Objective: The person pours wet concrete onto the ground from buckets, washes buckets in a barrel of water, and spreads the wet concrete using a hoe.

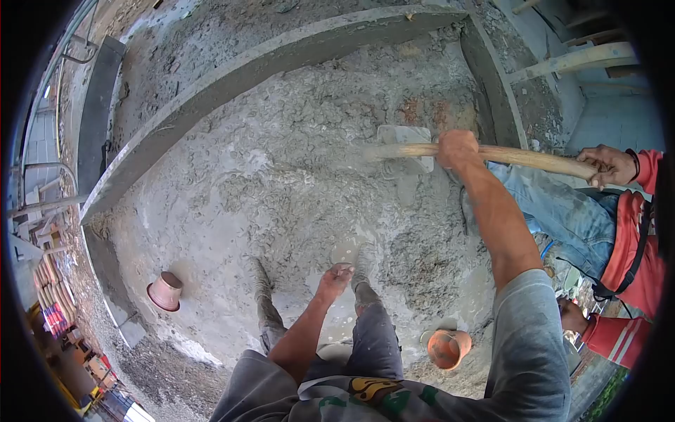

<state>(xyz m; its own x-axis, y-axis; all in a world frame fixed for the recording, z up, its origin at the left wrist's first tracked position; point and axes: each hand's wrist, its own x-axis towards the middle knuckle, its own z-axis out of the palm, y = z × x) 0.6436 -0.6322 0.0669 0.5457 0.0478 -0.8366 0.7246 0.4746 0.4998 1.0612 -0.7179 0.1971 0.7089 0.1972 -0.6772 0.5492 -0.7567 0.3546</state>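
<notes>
Wet grey mortar (281, 141) covers the floor around my feet. My right hand (458, 148) is wrapped round a wooden handle (520, 156), near a pale, squarish metal blade (415, 136) lying at the mortar. The handle's left end is blurred. A co-worker's hand (610, 166) grips the same handle at its right end. Low in front of my body, between my legs, my left hand (337, 276) is closed; what it holds, if anything, is too small to tell.
Low boards (232, 74) frame the mortar at the back and sides. A pinkish bucket (166, 291) stands at the left, an orange bucket (447, 349) near my right side. The co-worker, in red sleeves (619, 340) and jeans, is at the right. Metal scaffolding (49, 166) rises far left.
</notes>
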